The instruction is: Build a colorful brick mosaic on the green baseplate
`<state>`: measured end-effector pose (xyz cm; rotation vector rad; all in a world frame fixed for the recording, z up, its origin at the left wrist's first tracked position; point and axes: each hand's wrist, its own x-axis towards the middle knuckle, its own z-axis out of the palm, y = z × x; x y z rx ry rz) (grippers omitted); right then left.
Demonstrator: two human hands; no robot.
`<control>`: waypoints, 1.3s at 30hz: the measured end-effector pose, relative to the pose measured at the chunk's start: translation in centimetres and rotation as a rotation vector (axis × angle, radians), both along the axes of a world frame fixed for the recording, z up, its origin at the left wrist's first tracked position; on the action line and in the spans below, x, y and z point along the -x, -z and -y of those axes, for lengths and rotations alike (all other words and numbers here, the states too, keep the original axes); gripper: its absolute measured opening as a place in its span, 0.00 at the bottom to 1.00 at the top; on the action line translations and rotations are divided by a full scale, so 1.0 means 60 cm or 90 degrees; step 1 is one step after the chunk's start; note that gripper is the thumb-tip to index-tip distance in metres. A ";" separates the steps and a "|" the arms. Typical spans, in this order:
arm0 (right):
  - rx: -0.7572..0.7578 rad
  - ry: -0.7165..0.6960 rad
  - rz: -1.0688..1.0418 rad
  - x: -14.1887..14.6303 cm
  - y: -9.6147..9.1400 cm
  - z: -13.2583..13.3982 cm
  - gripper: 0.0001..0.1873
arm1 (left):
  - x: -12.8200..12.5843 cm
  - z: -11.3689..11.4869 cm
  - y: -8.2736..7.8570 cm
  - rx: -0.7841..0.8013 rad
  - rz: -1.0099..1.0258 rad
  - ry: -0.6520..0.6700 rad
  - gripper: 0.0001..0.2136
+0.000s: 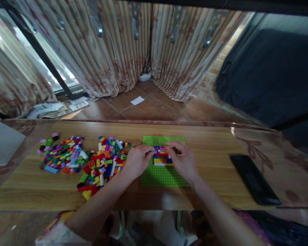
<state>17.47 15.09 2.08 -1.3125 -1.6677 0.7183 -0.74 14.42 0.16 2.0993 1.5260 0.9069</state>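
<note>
A green studded baseplate (159,177) lies on the wooden table, with a low block of multicoloured toy bricks (162,160) built up in rows on it. My left hand (138,160) is closed in a pinch at the block's left end, its fingertips around a small purple brick (155,151). At the right end, my right hand (184,162) has its thumb and forefinger bent against the block. These fingers cover part of the bricks, and any loose piece between them is hidden.
Loose toy bricks lie in two heaps, one at the far left (64,153) and one (105,164) beside my left forearm. A black phone-like slab (255,179) rests at the table's right end. A whitish container (5,141) stands at the left edge. Striped curtains (118,51) hang beyond the table.
</note>
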 end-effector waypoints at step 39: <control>-0.024 -0.032 0.139 -0.004 0.021 -0.006 0.09 | -0.019 0.001 -0.001 -0.032 -0.100 -0.020 0.07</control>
